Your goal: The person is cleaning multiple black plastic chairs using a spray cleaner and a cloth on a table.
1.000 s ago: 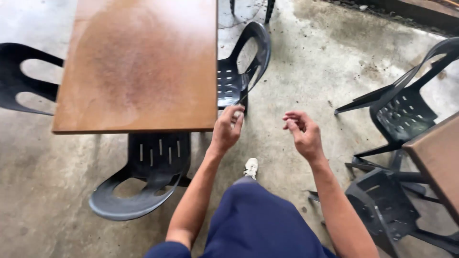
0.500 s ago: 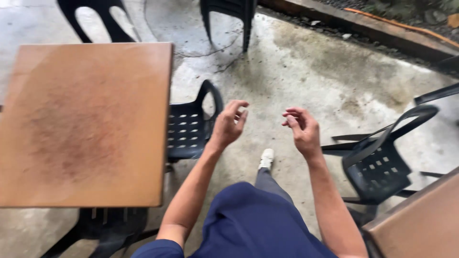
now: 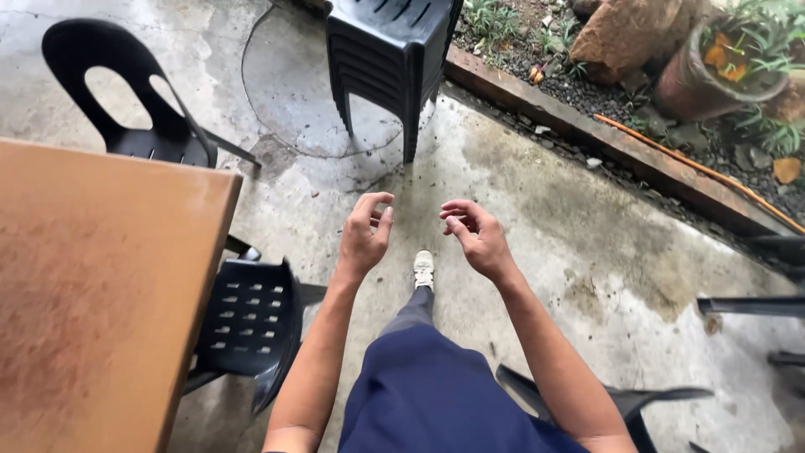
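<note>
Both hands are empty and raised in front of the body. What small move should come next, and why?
Probably reach the left hand down-left to the black chair beside the wooden table: it is the nearest thing, and the right hand also holds nothing.

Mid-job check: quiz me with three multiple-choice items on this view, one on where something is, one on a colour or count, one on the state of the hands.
1. Where is the stack of black plastic chairs?
A. Top centre, on the concrete floor beside the garden bed border
B. On top of the table
C. Under the person's leg

2. What colour is the table top?
A. White
B. Brown
C. Green

3. What state are the hands in?
A. Both gripping a chair
B. Both flat on the table
C. Both raised in the air, fingers curled, holding nothing visible

Answers:
1 A, the stack stands on the concrete near the border.
2 B, the top at left is worn brown.
3 C, the left hand and right hand hang over the floor, touching nothing.
</note>
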